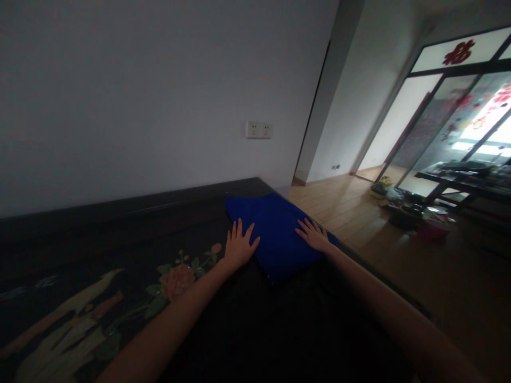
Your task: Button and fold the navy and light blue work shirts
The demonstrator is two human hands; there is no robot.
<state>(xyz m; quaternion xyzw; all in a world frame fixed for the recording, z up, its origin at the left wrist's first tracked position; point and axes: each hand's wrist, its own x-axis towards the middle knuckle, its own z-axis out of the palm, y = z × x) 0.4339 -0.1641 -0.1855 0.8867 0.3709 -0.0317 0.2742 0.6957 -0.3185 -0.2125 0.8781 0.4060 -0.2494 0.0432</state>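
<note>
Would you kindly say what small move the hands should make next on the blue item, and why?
Perhaps smooth the blue item gently outward: its far edge looks uneven, and the left hand and right hand lie spread, palms down, at its opposite sides.

Left hand (239, 247) and right hand (314, 236) lie spread on blue cloth (278, 234) — a pink flower pattern (178, 281) left of both.

Bare hands (239, 250) w/ slim fingers (240, 229) — forearms (186, 308) bare too, narrowing twd. wrists (227, 266).
</note>
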